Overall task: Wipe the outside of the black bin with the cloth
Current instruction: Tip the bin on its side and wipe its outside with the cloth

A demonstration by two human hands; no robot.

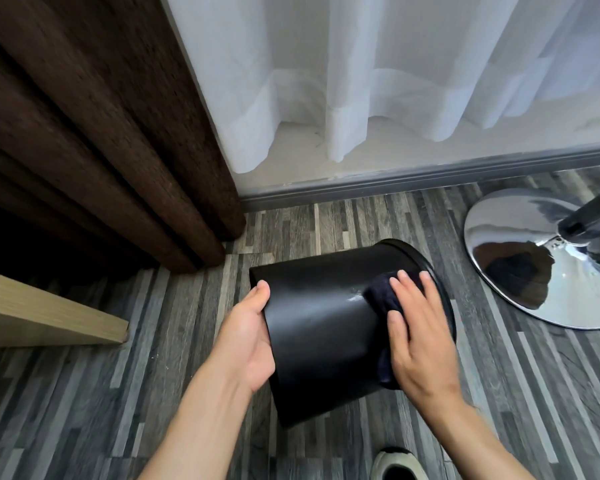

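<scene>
The black bin [323,323] is tipped on its side above the floor, with its base toward the left and its rim toward the right. My left hand [248,337] cups the bin's base, thumb over the edge. A dark cloth [383,294] lies on the bin's wall near the rim. My right hand [418,337] presses flat on that cloth, fingers spread. Part of the cloth is hidden under the palm and shows again below it.
A chrome stool base [541,258] with its pole stands to the right on the striped floor [118,393]. Brown curtains [94,140] hang at the left, white sheers [361,81] behind. A wooden board [49,313] juts in from the left. A shoe [397,465] shows at the bottom.
</scene>
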